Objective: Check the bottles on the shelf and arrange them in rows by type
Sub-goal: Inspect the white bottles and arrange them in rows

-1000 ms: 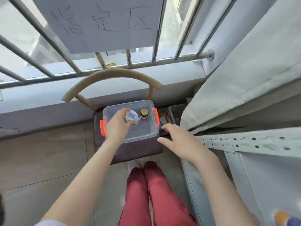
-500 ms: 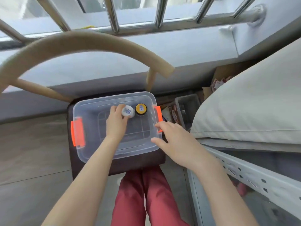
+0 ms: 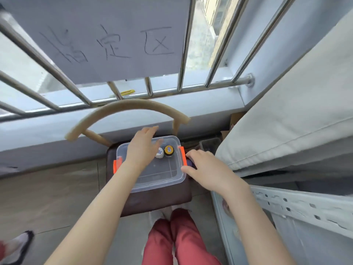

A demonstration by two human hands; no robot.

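right hand (image 3: 202,165) nearest: fingers loose and spread, holding nothing, thumb at the right rim of the clear box (image 3: 158,185), beside the orange latch (image 3: 182,155); probably steadying it. left hand (image 3: 142,148) palm down over the box, fingers straight, empty. just right of that hand, two bottles upright at the box's far side: white-capped bottle (image 3: 160,152) close beside yellow-capped bottle (image 3: 169,150). judgement: placement looks done; lift the left hand straight up, clear of the white cap, so neither tips.

Clear glossy plastic bin (image 3: 133,183), shiny metal bars (image 3: 219,54), matt paper sign (image 3: 107,35).
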